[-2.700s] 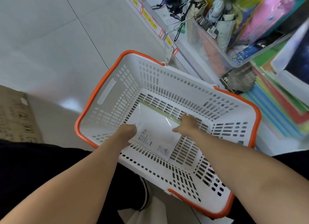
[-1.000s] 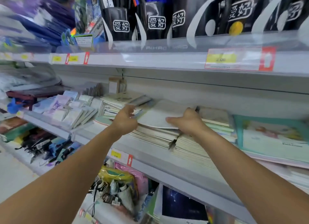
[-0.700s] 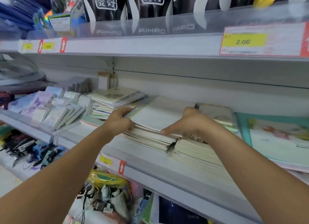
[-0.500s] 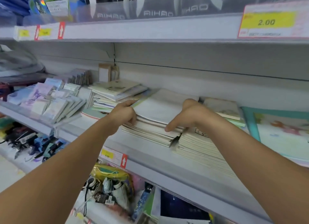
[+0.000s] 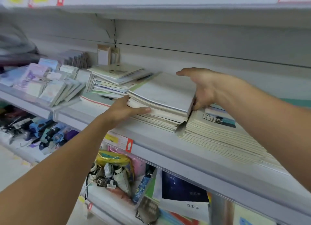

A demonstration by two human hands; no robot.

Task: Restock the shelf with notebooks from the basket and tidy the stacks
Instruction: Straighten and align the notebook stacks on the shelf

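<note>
A stack of pale notebooks (image 5: 165, 92) lies on the grey shelf (image 5: 168, 150), its top cover plain white. My left hand (image 5: 124, 110) grips the stack's front left corner, thumb stretched along the front edge. My right hand (image 5: 202, 86) clasps the right edge, with fingers spread over the back corner and thumb low against the side. The upper notebooks sit slightly askew over the lower ones. The basket is out of view.
A taller cream notebook stack (image 5: 215, 129) touches the right side, partly under my right forearm. An untidy pile of notebooks (image 5: 114, 78) lies to the left, then small notepads (image 5: 50, 86). The upper shelf (image 5: 168, 7) hangs close overhead. Pouches (image 5: 114, 171) and dark notebooks (image 5: 181, 189) fill the shelf below.
I took the white notebook from the basket and laid it on the shelf stack. Since then my hands have shifted from its top to the stack's left corner and right edge.
</note>
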